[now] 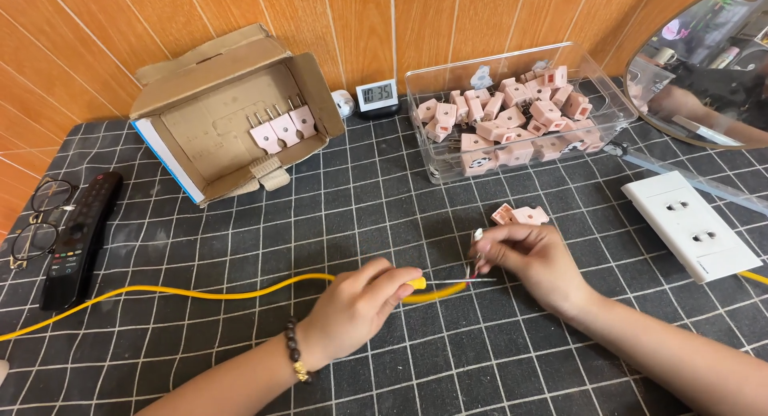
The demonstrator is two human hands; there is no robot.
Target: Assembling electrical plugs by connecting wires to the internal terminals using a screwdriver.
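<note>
My left hand grips a yellow cable near its end, low in the middle of the head view. The cable runs off to the left edge. Bare wire strands stick out of the cable's end. My right hand pinches those strands between thumb and fingers. Just beyond my right hand lies an opened pink plug shell on the black grid mat.
A clear bin of several pink plugs stands at the back right. An open cardboard box holds three plugs at the back left. A white socket strip, a small clock, a remote, glasses and a mirror surround the mat.
</note>
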